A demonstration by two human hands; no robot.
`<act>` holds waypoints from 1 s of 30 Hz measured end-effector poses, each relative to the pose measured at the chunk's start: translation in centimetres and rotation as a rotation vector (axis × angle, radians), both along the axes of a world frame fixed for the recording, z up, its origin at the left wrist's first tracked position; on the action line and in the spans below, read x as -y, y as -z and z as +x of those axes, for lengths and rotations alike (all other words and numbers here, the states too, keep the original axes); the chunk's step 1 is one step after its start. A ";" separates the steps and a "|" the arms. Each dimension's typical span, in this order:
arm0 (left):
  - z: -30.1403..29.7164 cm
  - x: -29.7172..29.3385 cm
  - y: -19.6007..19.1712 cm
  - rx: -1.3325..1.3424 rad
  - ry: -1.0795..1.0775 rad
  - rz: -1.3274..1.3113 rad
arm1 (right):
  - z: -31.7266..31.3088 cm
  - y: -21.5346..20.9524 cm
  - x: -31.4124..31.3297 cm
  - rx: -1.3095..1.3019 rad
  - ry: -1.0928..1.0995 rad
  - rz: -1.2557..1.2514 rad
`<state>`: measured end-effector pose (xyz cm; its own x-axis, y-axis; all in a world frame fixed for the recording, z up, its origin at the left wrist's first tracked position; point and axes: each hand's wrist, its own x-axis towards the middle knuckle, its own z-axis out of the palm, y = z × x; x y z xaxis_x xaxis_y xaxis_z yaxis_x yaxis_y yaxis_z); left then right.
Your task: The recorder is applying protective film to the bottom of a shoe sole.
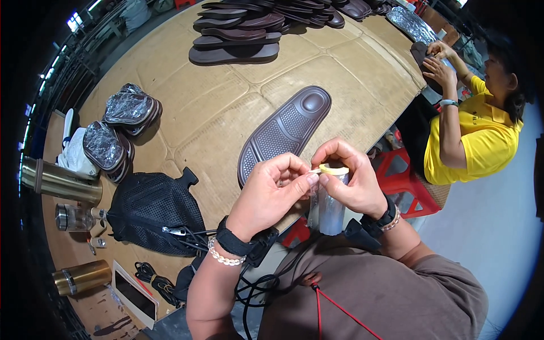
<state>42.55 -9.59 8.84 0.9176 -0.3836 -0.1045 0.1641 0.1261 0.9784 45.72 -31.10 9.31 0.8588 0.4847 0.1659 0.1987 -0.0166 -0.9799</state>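
Just past the table's near edge, both my hands work at the top of a roll of clear film (331, 211) with a pale yellow core ring. The fingers of my right hand (351, 180) are wrapped round its upper end. Close beside it, my left hand (277, 190) is closed in a pinch on a pale bit at the roll's rim, seemingly the film's edge. The roll hangs upright below my fingers. Beyond my hands, a dark brown shoe sole (283, 127) lies on the table, its textured side up and its near end partly hidden by my left hand.
Stacks of dark soles (235, 51) stand at the table's far side. Film-wrapped soles (105, 144), a black mesh bag (156, 209), gold flasks (71, 184) and a phone (135, 294) occupy the left. Right, a co-worker in yellow (473, 133) handles a sole near a red stool (402, 184).
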 end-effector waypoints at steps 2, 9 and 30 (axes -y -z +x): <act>0.0 -0.1 0.1 -0.023 -0.013 -0.017 | 0.0 0.0 -0.1 0.003 -0.004 -0.009; -0.2 0.6 -0.1 -0.182 -0.028 -0.069 | 0.8 0.5 0.9 -0.176 -0.082 0.026; 0.1 -0.1 -0.2 -0.154 -0.019 -0.011 | 1.3 0.2 2.2 -0.423 -0.109 0.061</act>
<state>42.62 -9.47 9.08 0.8980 -0.3686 -0.2403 0.3096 0.1411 0.9403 46.98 -33.29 9.07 0.8017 0.5763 -0.1585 -0.2231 0.0426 -0.9739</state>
